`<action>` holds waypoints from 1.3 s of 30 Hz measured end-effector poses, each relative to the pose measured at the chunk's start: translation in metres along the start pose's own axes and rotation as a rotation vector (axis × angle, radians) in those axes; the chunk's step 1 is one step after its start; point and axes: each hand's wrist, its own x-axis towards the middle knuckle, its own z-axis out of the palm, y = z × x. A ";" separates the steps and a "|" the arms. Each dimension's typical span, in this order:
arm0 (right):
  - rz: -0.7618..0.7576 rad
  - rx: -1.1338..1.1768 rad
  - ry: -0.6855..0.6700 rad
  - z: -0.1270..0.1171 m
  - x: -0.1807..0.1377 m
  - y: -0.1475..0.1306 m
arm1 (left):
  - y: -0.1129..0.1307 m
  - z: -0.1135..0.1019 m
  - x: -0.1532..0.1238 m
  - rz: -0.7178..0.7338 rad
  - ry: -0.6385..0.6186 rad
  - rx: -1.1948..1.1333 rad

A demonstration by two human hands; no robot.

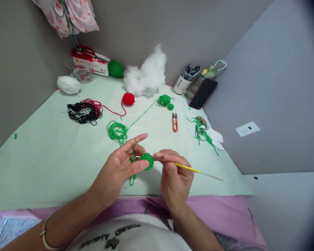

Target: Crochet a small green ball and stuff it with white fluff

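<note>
Between thumb and fingers my left hand [122, 162] pinches a small round green crochet piece [147, 161], with its index finger stretched out and green yarn looped over it. My right hand [176, 170] is closed round the yellow grip of a crochet hook [183, 166]. The hook's working end meets the edge of the crochet piece; its other metal end points to the lower right. A green stitch marker [132, 179] seems to hang below my left fingers. From the left hand the yarn runs to a loose green coil [117, 131] and on to a green yarn ball [164, 100].
Orange thread snips [175, 122] lie ahead of my right hand, with green yarn scraps [202, 130] farther right. Black yarn [82, 112], a red yarn ball [128, 99] and white stuffing [148, 73] sit farther back. A phone [203, 93] leans near the right wall.
</note>
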 end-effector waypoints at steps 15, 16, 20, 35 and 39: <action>0.168 0.067 -0.032 -0.017 0.014 -0.011 | 0.004 -0.011 0.004 -0.026 -0.057 0.104; 0.201 0.095 -0.038 -0.017 0.016 -0.012 | 0.004 -0.011 0.004 -0.051 -0.076 0.098; 0.297 0.154 -0.100 -0.015 0.018 -0.013 | 0.003 -0.009 0.004 -0.108 -0.128 0.059; 0.130 0.008 -0.140 -0.008 0.013 -0.007 | -0.002 -0.012 0.004 -0.035 -0.167 0.000; 0.190 0.068 -0.143 -0.008 0.015 -0.006 | -0.003 -0.013 0.004 -0.053 -0.155 0.016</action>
